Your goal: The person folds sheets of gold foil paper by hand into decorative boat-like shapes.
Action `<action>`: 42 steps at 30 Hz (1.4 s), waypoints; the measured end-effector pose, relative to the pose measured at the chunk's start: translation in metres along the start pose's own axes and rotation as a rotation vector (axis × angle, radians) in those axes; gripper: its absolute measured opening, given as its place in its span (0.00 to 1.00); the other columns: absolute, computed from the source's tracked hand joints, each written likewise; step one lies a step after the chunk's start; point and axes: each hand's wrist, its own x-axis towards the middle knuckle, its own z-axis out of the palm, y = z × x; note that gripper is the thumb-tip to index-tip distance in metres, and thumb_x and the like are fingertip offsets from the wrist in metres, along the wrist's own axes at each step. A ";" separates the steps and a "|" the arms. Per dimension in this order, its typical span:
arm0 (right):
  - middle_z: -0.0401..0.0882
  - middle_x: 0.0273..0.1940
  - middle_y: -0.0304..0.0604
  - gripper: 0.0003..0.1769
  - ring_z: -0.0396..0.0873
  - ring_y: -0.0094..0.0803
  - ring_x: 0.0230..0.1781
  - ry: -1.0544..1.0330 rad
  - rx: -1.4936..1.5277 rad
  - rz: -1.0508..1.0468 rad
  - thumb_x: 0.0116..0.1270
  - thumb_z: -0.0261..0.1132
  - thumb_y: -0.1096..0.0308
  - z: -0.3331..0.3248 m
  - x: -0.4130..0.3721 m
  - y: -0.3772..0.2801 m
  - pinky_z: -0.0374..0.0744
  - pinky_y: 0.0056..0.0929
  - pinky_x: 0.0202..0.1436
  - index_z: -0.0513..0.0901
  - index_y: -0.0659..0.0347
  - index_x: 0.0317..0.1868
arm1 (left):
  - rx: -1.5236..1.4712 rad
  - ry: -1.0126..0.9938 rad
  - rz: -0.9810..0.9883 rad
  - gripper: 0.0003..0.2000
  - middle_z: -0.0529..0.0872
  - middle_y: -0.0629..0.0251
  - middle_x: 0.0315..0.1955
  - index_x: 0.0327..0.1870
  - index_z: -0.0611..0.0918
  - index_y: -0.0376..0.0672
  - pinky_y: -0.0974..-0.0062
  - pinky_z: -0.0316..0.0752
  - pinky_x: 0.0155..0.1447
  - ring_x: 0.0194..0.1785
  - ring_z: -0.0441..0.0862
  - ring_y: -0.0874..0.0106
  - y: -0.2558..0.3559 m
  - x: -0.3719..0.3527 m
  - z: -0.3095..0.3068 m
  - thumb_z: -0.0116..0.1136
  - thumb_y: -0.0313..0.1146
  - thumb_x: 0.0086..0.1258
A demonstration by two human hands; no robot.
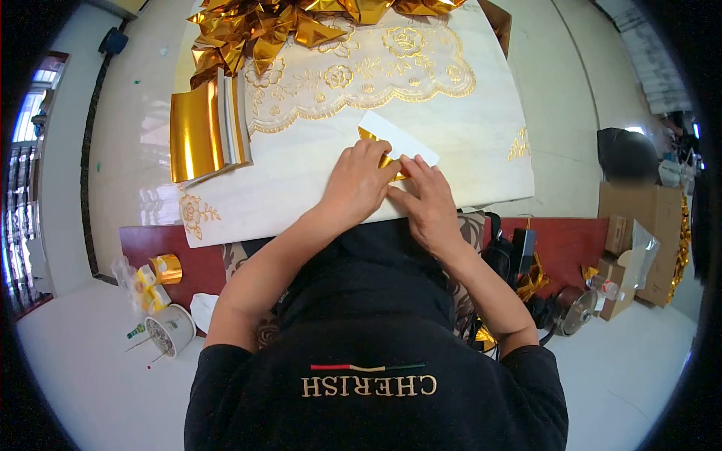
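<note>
A sheet of gold foil paper with a white back lies on the white tablecloth, partly folded so that a gold strip shows. My left hand is closed on the gold edge of the sheet, its fingers bent over the strip. Close beside it, my right hand pinches the sheet's lower edge with thumb and fingers. Some of the fold is hidden under the fingers. To the left stands a stack of gold paper, with white edges showing at its right side.
Shiny folded gold pieces are heaped at the table's far edge, over embroidered gold flowers. A waste bin and a gold roll are at the lower left. On the right are cardboard boxes and a metal pot.
</note>
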 end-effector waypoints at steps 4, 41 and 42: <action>0.75 0.64 0.50 0.22 0.74 0.53 0.66 0.123 0.020 0.044 0.57 0.64 0.79 -0.011 -0.008 0.028 0.69 0.53 0.71 0.84 0.56 0.53 | 0.035 0.017 -0.012 0.20 0.78 0.55 0.55 0.56 0.83 0.46 0.57 0.73 0.59 0.58 0.76 0.54 0.009 -0.004 0.001 0.66 0.31 0.61; 0.81 0.54 0.46 0.16 0.79 0.46 0.51 0.042 0.189 0.110 0.60 0.72 0.71 -0.023 -0.020 -0.025 0.78 0.42 0.54 0.84 0.57 0.50 | -0.260 -0.016 0.092 0.27 0.71 0.46 0.70 0.69 0.70 0.35 0.53 0.56 0.81 0.77 0.63 0.51 -0.021 -0.009 0.024 0.55 0.23 0.67; 0.81 0.55 0.45 0.16 0.79 0.46 0.51 0.063 0.147 0.090 0.60 0.72 0.71 -0.022 -0.021 -0.019 0.78 0.42 0.54 0.84 0.57 0.49 | -0.258 -0.015 0.106 0.27 0.71 0.47 0.70 0.70 0.70 0.35 0.53 0.56 0.81 0.77 0.63 0.52 -0.021 -0.008 0.021 0.55 0.23 0.67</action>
